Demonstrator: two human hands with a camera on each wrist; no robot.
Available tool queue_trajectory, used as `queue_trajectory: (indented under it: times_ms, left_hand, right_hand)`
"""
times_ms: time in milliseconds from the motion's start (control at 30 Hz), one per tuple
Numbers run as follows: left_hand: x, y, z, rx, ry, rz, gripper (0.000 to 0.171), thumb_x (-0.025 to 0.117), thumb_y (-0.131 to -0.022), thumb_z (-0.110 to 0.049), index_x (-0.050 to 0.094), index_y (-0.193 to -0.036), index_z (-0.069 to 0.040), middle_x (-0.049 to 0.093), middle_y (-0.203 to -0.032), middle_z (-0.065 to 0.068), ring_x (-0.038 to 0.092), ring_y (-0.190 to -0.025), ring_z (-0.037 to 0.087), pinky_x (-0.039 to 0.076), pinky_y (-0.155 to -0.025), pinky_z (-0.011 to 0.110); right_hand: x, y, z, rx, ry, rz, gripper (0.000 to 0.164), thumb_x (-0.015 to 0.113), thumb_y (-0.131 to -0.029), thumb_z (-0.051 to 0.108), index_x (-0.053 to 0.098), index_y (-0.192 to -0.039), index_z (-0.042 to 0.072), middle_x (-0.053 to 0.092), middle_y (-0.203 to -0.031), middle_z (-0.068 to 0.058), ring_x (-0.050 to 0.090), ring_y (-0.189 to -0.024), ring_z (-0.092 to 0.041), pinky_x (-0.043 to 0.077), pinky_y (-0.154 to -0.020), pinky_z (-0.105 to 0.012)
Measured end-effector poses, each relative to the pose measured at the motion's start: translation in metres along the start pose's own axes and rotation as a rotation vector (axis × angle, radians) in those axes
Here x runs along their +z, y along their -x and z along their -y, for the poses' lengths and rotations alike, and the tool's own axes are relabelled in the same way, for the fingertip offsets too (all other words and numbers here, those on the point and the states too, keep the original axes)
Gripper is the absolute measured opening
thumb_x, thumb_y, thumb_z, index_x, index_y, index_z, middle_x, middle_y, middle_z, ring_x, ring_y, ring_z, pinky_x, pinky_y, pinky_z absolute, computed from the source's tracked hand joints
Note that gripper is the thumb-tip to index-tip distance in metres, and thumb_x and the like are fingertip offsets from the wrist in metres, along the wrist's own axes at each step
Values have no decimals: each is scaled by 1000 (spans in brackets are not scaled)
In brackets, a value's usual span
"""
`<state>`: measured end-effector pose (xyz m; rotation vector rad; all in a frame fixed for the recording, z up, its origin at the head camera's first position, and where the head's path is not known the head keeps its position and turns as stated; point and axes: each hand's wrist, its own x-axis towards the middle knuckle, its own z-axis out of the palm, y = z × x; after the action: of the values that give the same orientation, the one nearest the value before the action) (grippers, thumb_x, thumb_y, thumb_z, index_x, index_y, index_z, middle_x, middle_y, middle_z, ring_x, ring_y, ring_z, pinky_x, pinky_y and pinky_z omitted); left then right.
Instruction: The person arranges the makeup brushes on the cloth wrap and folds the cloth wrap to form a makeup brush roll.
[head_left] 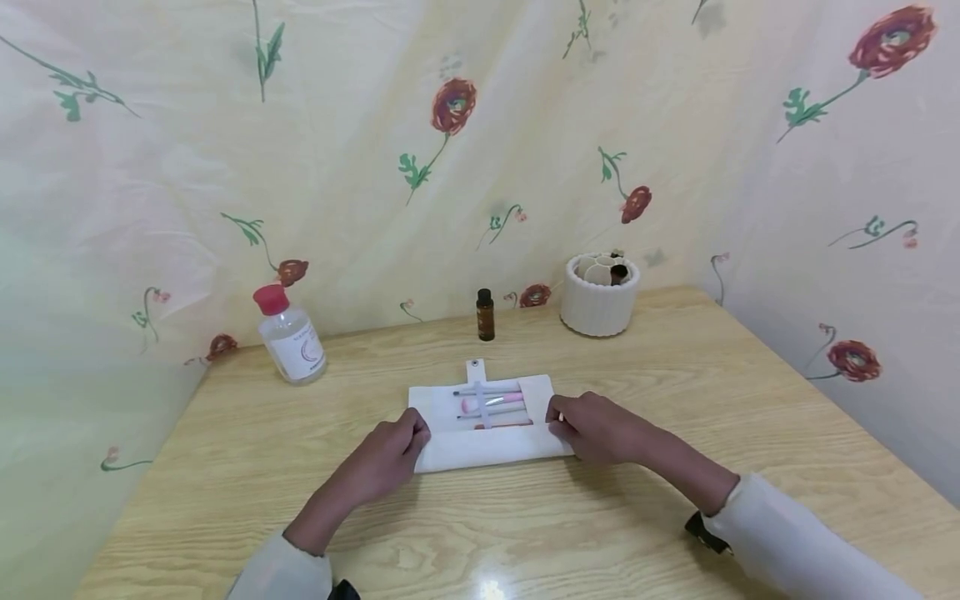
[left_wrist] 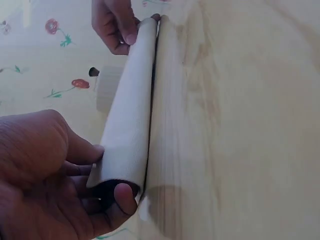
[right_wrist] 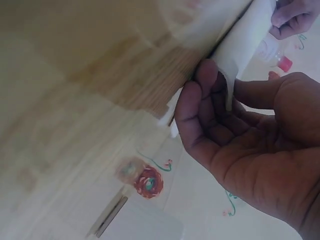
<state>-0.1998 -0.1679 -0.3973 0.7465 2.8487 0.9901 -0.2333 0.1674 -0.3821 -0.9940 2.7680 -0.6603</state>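
A white fabric brush roll point(head_left: 491, 450) lies on the wooden table, its near edge folded up into a rounded roll. Above the fold, several slim makeup brushes point(head_left: 491, 403), one with a pink head, show in the part that lies flat. A snap tab point(head_left: 475, 368) sticks out from the far side. My left hand point(head_left: 386, 454) pinches the left end of the roll; in the left wrist view the thumb lies on top and fingertips are at the hollow end. Its right end is gripped by my right hand point(head_left: 600, 429), thumb and curled fingers around the fabric.
Behind the roll stands a small brown bottle point(head_left: 486, 318) with a black cap. A clear bottle point(head_left: 296, 346) with a red cap is at the back left, and a white ribbed holder point(head_left: 598, 307) at the back right. Flower-printed cloth point(head_left: 337, 167) hangs behind the table.
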Motion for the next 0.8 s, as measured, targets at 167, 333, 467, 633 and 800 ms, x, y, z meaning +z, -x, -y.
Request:
queue_trajectory:
  times_ms: [167,333,467,633,800]
  left_hand:
    - [2,-7,5,-58,-15,-9,9,51,-104,-7,55,-97,-6,48,-71,-3,42,-59,8,38,-54,24]
    - [4,-13,7,-70,-36,-49,6,59,-100,-6,58,-95,-9,54,-79,-2,49,-68,12,43,-60,28]
    - [8,-12,7,-73,-67,-73,13,66,-95,-5,58,-92,-15,51,-90,2,50,-78,15,43,-65,32]
    - [9,-8,3,-64,-148,-62,13,68,-96,-9,62,-88,-18,48,-94,4,47,-82,17,42,-67,32]
    - [0,0,-3,-4,-227,48,14,72,-94,-27,64,-95,-15,47,-101,0,43,-93,17,45,-74,34]
  right_hand:
    - [0,-4,-2,58,-12,-7,3,56,-102,12,57,-99,11,50,-60,7,43,-50,-5,39,-50,-25]
    - [3,-2,-2,31,134,-100,13,67,-97,17,54,-96,14,49,-66,8,43,-55,-6,38,-50,-25]
    - [9,-1,-2,-122,303,-210,15,75,-91,16,60,-91,17,50,-81,5,47,-71,-9,44,-61,-27]
    - [9,-2,-1,-272,375,-234,10,79,-88,21,71,-93,20,58,-96,1,51,-89,-16,47,-80,-37]
    - [5,-1,2,-270,395,-139,28,78,-87,42,74,-104,20,60,-105,2,50,-99,-19,44,-87,-44]
